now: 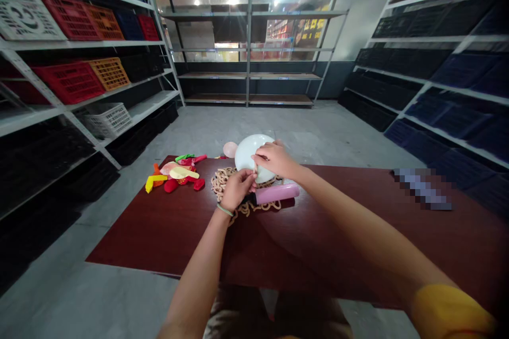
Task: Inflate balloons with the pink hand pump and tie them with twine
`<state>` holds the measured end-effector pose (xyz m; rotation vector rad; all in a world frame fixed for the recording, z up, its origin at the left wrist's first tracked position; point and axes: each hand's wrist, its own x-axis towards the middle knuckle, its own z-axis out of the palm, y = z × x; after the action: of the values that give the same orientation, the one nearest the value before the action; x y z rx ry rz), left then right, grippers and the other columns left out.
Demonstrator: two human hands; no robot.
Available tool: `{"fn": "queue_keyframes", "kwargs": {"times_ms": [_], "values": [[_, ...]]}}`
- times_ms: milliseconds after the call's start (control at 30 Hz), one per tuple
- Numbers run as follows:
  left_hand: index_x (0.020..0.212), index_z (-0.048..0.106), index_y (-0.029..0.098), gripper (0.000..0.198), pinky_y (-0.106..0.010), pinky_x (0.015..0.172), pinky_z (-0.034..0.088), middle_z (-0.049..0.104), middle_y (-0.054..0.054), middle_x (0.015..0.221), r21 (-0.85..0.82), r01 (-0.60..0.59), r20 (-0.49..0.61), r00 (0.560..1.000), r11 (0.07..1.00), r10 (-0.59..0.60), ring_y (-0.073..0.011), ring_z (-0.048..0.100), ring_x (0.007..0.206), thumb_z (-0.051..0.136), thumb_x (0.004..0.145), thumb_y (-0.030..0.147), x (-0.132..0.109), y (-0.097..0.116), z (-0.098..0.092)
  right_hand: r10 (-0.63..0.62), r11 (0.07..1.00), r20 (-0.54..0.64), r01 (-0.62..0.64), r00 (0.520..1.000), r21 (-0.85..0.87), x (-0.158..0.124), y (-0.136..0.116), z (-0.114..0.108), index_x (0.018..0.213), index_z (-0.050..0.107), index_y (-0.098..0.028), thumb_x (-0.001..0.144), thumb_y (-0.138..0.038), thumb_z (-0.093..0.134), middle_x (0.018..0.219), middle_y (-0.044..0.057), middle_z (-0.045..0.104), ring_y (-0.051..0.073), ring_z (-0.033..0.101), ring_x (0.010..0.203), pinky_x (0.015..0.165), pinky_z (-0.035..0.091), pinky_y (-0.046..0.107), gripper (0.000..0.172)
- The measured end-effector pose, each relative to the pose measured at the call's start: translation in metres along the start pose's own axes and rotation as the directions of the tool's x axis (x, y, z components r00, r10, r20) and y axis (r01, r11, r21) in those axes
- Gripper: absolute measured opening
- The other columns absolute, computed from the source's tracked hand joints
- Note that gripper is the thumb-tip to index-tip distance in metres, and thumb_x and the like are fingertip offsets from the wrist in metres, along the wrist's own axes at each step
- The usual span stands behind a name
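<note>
A white inflated balloon [248,152] is just beyond my hands, above the table's far edge. My left hand [239,188] is closed in a pinch at the balloon's near side. My right hand [277,160] also pinches there, its fingertips close to those of the left. A short pale piece shows between the fingertips, and it looks like the balloon's neck, partly hidden by the fingers. Under my hands lies a heap of beige curly cord [222,180]. A pink hand pump [277,194] with a black end rests on the cord beside my left hand.
Limp balloons [181,172] in several colours lie at the table's [159,233] far left. A small pale pink round thing [229,149] is behind the cord. A blurred-out flat object [423,189] lies at the right. Shelves with crates [71,80] stand on both sides.
</note>
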<state>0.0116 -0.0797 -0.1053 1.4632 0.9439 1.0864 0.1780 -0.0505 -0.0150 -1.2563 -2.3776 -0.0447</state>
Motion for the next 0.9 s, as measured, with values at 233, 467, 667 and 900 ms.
{"fn": "queue_keyframes", "kwargs": {"times_ms": [233,467,667,900], "values": [[0.072,0.060,0.019,0.029,-0.027,0.061,0.039,0.062,-0.003,0.064,0.650,-0.244,-0.091,0.915,0.720,0.393,-0.0160,0.058,0.061,0.054,0.093,0.038,-0.008,-0.005,0.004,-0.020,1.000,0.109,0.018,0.994,0.019,0.010,-0.025,0.005,0.053,0.058,-0.017,0.093,-0.047,0.055,0.054,-0.001,0.056,0.012,0.048,0.064,0.084,0.027,0.038,0.050],[0.067,0.059,0.019,0.040,-0.027,0.057,0.037,0.060,-0.003,0.060,0.576,-0.288,-0.116,0.898,0.765,0.425,-0.0140,0.053,0.055,0.043,0.098,0.037,-0.008,-0.006,0.003,0.009,0.980,0.059,-0.021,0.998,0.199,0.001,-0.020,0.002,0.061,0.064,-0.021,0.098,-0.040,0.048,0.066,-0.001,0.065,0.015,0.058,0.077,0.090,0.026,0.040,0.045],[0.083,0.066,0.017,0.043,-0.026,0.054,0.043,0.060,-0.002,0.063,0.132,-0.160,-0.164,0.970,0.978,0.181,-0.0143,0.056,0.055,0.041,0.097,0.049,-0.005,0.000,0.006,0.013,0.964,-0.024,-0.006,1.000,0.266,-0.024,0.004,0.002,0.093,0.070,-0.026,0.097,-0.028,0.049,0.093,0.000,0.071,0.018,0.059,0.093,0.088,0.030,0.038,0.022],[0.086,0.069,0.014,0.040,-0.026,0.054,0.047,0.065,-0.003,0.068,-0.104,-0.048,-0.177,0.984,0.993,0.029,-0.0133,0.058,0.056,0.058,0.088,0.052,-0.001,0.001,0.006,0.028,0.990,-0.341,-0.073,0.940,-0.119,-0.054,-0.008,0.028,0.096,0.066,-0.023,0.099,-0.023,0.043,0.093,0.006,0.067,0.023,0.052,0.093,0.083,0.030,0.038,0.023]]}}
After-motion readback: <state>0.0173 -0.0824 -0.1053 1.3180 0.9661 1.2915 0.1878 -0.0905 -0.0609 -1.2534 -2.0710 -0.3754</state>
